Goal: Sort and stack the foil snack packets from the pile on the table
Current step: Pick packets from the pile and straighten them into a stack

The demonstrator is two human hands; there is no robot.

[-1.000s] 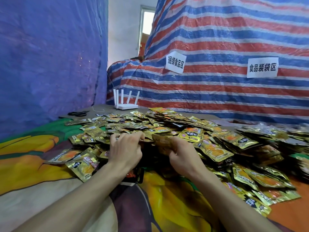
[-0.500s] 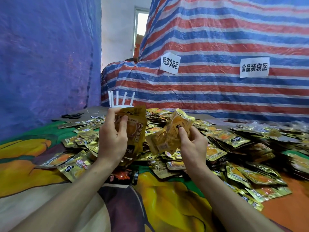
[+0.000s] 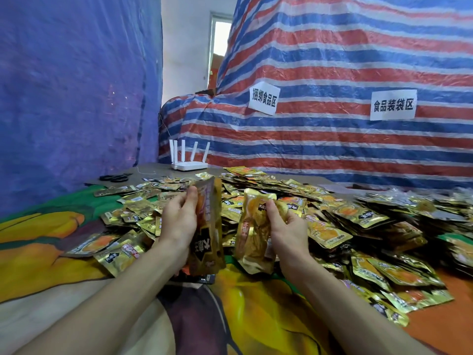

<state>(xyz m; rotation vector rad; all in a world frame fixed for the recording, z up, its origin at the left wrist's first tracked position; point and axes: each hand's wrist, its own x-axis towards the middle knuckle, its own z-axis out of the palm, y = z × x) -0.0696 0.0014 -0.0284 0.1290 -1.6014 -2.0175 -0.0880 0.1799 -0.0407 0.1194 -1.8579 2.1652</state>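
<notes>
A wide pile of gold foil snack packets (image 3: 320, 208) covers the table from the middle to the right edge. My left hand (image 3: 179, 221) grips a bunch of packets (image 3: 207, 226) held upright on edge, thumb across the front. My right hand (image 3: 286, 226) holds another small bunch of packets (image 3: 256, 234) upright just to the right of it, thumb pressed on top. The two bunches stand a little apart above the near edge of the pile.
The table wears a cloth with yellow and orange fruit print (image 3: 256, 311). A white router (image 3: 189, 162) and black scissors (image 3: 115, 177) lie at the back left. Striped tarpaulin (image 3: 332, 139) with two paper signs rises behind; blue sheeting (image 3: 71, 98) stands at the left.
Both hands dug into the pile, then lifted out with packets. Since then they have lowered slightly and turned the two bunches upright on edge.
</notes>
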